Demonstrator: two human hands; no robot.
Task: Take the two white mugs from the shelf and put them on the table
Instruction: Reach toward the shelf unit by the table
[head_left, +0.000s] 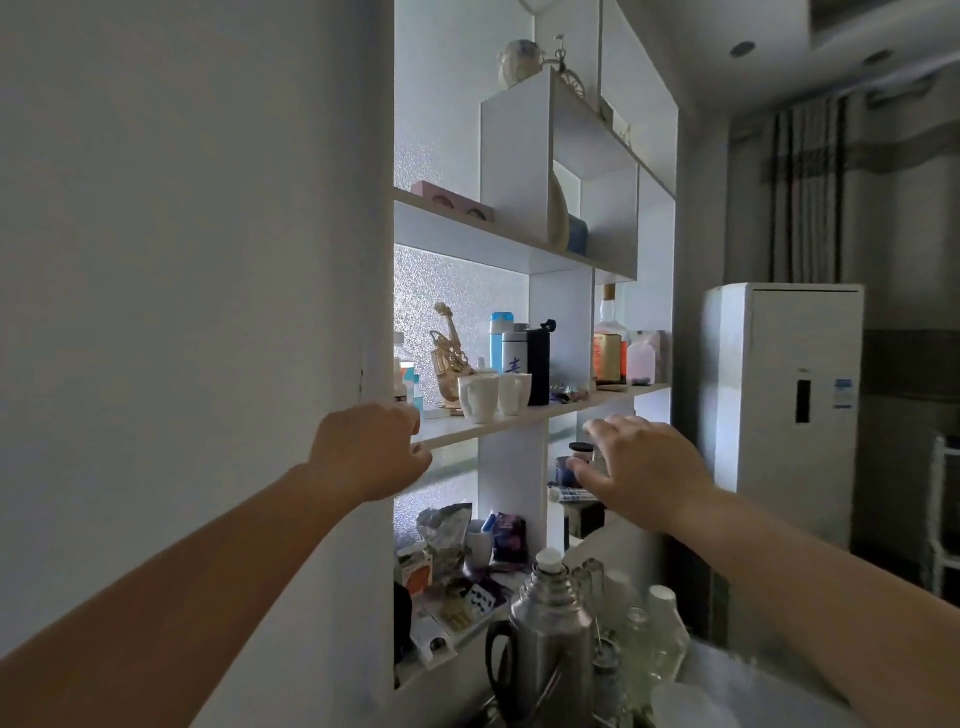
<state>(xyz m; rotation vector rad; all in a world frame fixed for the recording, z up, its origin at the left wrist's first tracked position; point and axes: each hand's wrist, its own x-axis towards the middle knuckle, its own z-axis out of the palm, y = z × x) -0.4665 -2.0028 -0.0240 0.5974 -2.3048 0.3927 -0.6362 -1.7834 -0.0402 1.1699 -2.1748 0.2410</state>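
Two white mugs stand side by side on the middle shelf (519, 423): the left mug (479, 398) nearer me, the right mug (515, 394) just behind it. My left hand (371, 449) hovers at the shelf's front edge, left of and below the mugs, fingers curled and holding nothing. My right hand (641, 465) is raised below the shelf to the right of the mugs, fingers spread and empty. Neither hand touches a mug.
Behind the mugs stand a gold violin ornament (449, 358), flasks (514, 351) and a dark bottle (538, 366). A steel thermos (545, 629) and glass jars (644, 623) crowd the surface below. A white wall (182, 312) flanks the left; a floor air conditioner (784, 410) stands right.
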